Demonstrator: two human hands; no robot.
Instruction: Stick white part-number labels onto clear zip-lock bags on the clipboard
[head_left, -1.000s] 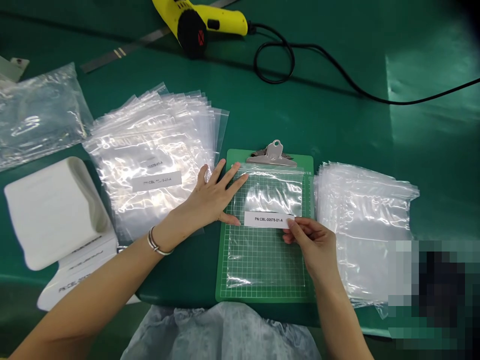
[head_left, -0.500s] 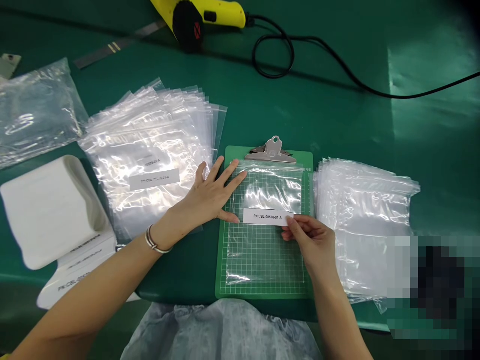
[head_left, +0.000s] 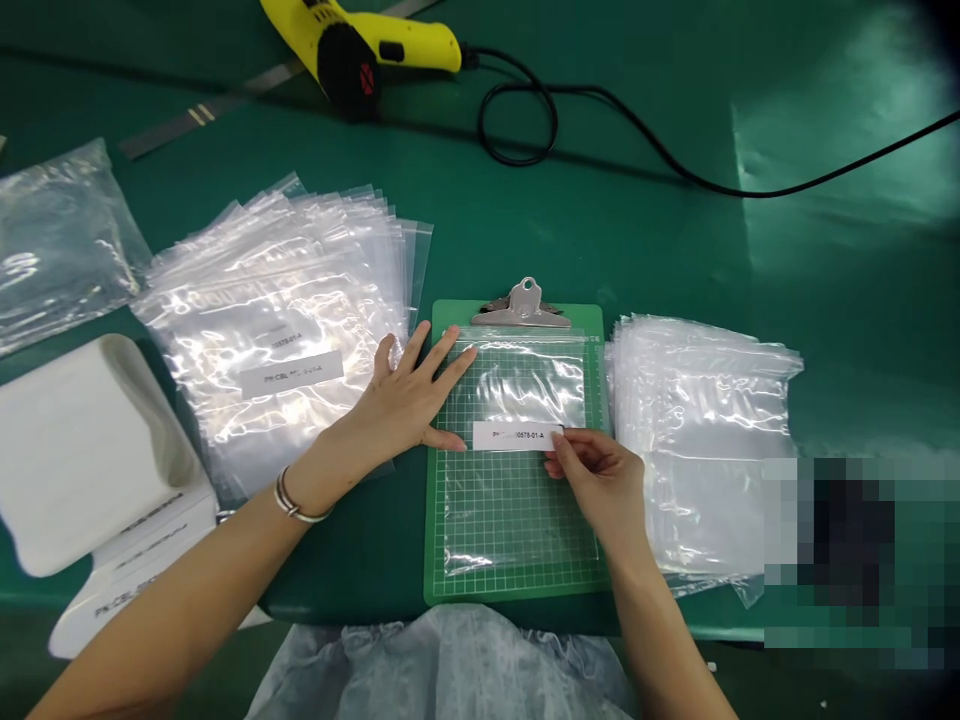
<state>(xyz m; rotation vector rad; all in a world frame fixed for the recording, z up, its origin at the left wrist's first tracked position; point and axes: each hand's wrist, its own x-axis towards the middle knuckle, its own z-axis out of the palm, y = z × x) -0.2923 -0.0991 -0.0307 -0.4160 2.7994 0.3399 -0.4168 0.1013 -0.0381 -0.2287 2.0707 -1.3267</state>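
Two hands [head_left: 409,400] [head_left: 609,485], one held label [head_left: 514,436], one clipboard [head_left: 517,591], two flanking bag stacks [head_left: 300,300] [head_left: 720,430], one heat gun [head_left: 412,42]

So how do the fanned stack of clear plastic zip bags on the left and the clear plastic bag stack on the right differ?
Spread: the left stack fans out wide at its top; the right stack is narrower and more even.
Label: the left stack shows a printed strip; the right stack shows none.
Shared: both lie on the green table.
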